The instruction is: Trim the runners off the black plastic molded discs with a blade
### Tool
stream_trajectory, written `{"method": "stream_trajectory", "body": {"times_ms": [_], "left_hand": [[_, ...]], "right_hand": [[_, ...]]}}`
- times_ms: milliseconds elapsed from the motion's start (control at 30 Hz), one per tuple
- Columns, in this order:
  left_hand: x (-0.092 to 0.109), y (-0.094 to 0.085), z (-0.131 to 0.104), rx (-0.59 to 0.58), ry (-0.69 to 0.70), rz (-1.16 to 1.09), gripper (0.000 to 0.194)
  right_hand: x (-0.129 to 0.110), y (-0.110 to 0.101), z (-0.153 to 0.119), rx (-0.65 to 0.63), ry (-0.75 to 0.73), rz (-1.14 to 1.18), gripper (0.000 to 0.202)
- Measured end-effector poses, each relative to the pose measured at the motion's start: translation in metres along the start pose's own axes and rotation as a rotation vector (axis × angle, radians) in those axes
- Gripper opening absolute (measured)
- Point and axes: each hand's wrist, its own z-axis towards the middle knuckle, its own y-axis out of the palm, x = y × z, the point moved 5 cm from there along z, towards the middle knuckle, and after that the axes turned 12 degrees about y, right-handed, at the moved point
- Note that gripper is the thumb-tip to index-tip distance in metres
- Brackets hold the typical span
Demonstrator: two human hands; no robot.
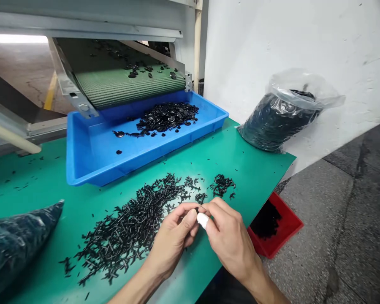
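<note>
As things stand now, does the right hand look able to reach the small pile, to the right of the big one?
Probably yes: the small pile lies on the table just beyond the right hand, and nothing seems to block the way. The hand may first have to part from the left hand.

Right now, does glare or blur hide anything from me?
Head view: the white strip at upper left is blown out; highlights streak the clear bag at right; pale sheen shows on the green tabletop; the fingers mostly cover the small dark piece.
</note>
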Motion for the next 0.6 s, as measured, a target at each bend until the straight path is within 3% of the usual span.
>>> {"method": "stream_trajectory", "body": {"times_ms": [100,167,333,600], "left_hand": [[0.004,-0.003,0.001,0.055,0.039,-0.058,0.029],[0.006,-0.003,0.001,0.076,0.045,-0.083,0.028],[0.006,-0.001,0.0,0.116,0.024,-0.109,0.031],[0.004,-0.002,0.0,0.15,0.003,-0.175,0.028]], "right_hand": [[-0.002,-0.003,-0.005,-0.033,-0.082,-0.06,0.045],[0.0,-0.007,-0.008,0.014,-0.1,-0.137,0.05],[0.002,0.0,-0.017,0.117,-0.09,-0.312,0.025],[0.004,0.015,-0.023,0.132,-0.075,-0.344,0.029]]}}
